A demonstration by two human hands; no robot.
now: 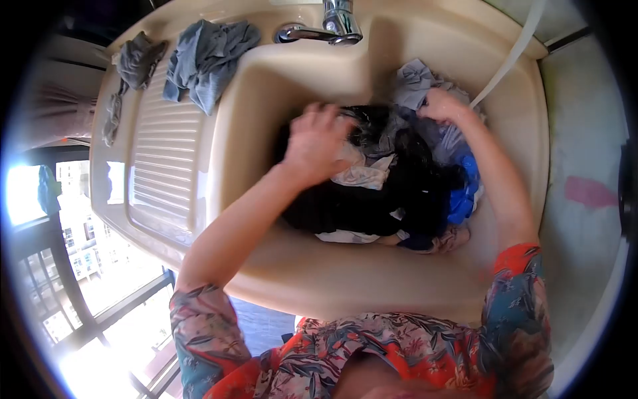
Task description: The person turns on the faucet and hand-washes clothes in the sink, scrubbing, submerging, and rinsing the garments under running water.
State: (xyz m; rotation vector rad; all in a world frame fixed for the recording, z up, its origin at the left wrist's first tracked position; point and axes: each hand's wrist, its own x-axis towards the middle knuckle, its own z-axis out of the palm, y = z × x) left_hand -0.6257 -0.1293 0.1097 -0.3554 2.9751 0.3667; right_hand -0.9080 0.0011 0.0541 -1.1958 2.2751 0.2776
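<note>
A pile of wet clothes, mostly black garments (pixel 372 206), lies in the basin of a beige laundry sink (pixel 319 279). Above the pile's left part is my left hand (pixel 316 143), somewhat blurred, its fingers apart and nothing visibly in them. Just beside it lies a pale patterned cloth (pixel 364 174). My right hand (pixel 444 106), at the basin's far right, has its fingers closed on a grey cloth (pixel 415 81). Below that hand, a bright blue cloth (pixel 464 191) shows at the pile's right edge.
A chrome faucet (pixel 340 25) stands at the back of the sink. On the left, a ribbed washboard (pixel 165 169) is built in, with a blue-grey garment (pixel 209 60) and a dark grey cloth (pixel 138 61) above it. A white hose (pixel 515 50) hangs down at the right.
</note>
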